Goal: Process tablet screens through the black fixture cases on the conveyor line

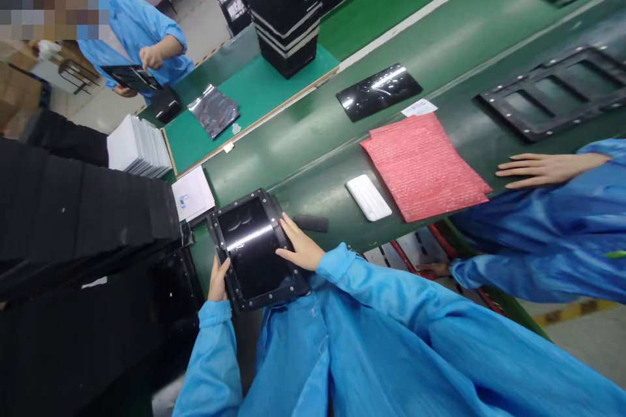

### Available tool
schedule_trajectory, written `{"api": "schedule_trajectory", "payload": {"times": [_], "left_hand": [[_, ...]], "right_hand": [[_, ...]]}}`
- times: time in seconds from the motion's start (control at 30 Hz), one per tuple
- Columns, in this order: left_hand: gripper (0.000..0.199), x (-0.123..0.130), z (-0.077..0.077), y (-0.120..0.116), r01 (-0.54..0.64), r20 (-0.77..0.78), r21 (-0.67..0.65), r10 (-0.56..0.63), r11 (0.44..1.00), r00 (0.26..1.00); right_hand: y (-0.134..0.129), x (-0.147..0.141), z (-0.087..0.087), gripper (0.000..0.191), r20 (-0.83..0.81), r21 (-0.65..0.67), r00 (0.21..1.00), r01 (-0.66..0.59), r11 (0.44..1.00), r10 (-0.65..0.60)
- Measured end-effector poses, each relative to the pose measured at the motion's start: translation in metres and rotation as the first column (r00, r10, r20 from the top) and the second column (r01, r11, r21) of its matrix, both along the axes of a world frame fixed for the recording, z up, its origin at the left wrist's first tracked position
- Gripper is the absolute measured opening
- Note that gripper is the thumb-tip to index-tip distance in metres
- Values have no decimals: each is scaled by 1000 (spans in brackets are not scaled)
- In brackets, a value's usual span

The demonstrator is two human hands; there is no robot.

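Our left hand (pixel 218 281) pinches the edge of a black bolted frame (pixel 238 204), thumb on top and fingers out of sight, while our right hand (pixel 299 246) lies flat with fingers spread across the glossy black panel (pixel 247 251) set inside it. The hands stand apart, both on this one piece, which sits at the near edge of a green conveyor belt (pixel 303 169). A pinched edge and an open palm look like the steady way to hold it, spreading the pressure over that slick face. Just beside our right fingertips lies a dark rubbery strip (pixel 311 223). Farther along come a white rounded pad (pixel 368 197), a crinkled pink bubble-wrap sheet (pixel 425 166) and a second glossy black panel (pixel 379 91), while a co-worker's hand (pixel 548 169) rests beside the pink sheet
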State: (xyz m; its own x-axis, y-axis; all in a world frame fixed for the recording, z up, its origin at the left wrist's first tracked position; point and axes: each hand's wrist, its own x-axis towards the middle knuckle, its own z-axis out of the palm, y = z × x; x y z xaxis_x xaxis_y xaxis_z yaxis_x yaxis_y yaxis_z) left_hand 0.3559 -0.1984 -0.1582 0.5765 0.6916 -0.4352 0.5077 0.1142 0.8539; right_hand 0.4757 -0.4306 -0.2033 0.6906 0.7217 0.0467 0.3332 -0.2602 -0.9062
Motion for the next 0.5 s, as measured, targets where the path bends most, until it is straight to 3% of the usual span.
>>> {"api": "schedule_trajectory", "payload": {"times": [0.1,0.2,0.23,0.3,0.4,0.43,0.5], "left_hand": [[54,7,0,0,-100,-59,42,103,994,993],[50,10,1,-3,-100,-55,90,105,991,993],[50,10,1,-3,-93,-53,104,99,990,994],[48,10,1,-5,-85,-47,141,93,986,995],[42,10,0,-5,-72,-24,151,76,986,997],[41,10,-1,-5,-62,-10,131,64,989,998],[43,9,-5,-4,-35,35,87,32,996,999]], "right_hand": [[-15,-11,21,61,202,-176,977,-31,984,67],[-20,-30,37,62,200,-300,961,-123,946,189],[-19,-33,40,66,140,-279,973,-141,950,185],[-16,-32,42,70,-80,-114,989,-129,985,121],[-4,-18,41,59,-468,170,879,-12,985,92],[1,-13,40,59,-522,200,848,15,980,93],[12,-7,39,57,-502,189,861,20,982,79]]}}
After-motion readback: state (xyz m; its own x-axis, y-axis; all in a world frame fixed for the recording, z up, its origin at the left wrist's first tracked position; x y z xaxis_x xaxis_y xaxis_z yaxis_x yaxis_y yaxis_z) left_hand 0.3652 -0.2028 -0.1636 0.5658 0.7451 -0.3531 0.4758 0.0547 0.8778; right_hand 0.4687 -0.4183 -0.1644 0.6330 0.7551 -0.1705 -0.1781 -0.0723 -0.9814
